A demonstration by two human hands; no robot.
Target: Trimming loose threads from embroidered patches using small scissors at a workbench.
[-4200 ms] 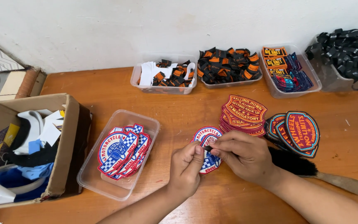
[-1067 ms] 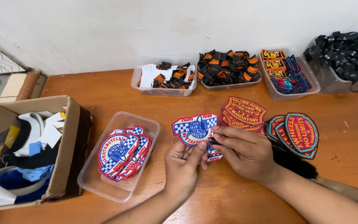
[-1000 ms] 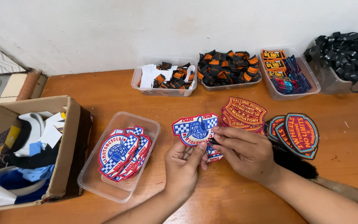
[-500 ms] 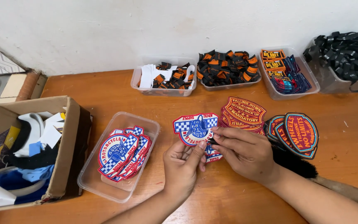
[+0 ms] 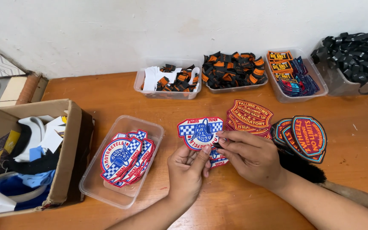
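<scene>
Nearest the camera, left hand raised palm-up over the wooden table, thumb pressed against the lower edge of a blue, white and red checkered patch, fingers curled behind it. Right hand alongside, fingertips pinching the same patch at its right edge (patch held tilted up, just clear of the table). Underneath, a second patch of the same kind, partly hidden by both hands. To the left, a clear plastic tray holding a fanned stack of matching patches, and beyond it a cardboard box of mixed cloth. To the right, a red and orange pile and dark shield-shaped patches. Farthest back, along the wall, four tubs of small labels and black straps.
</scene>
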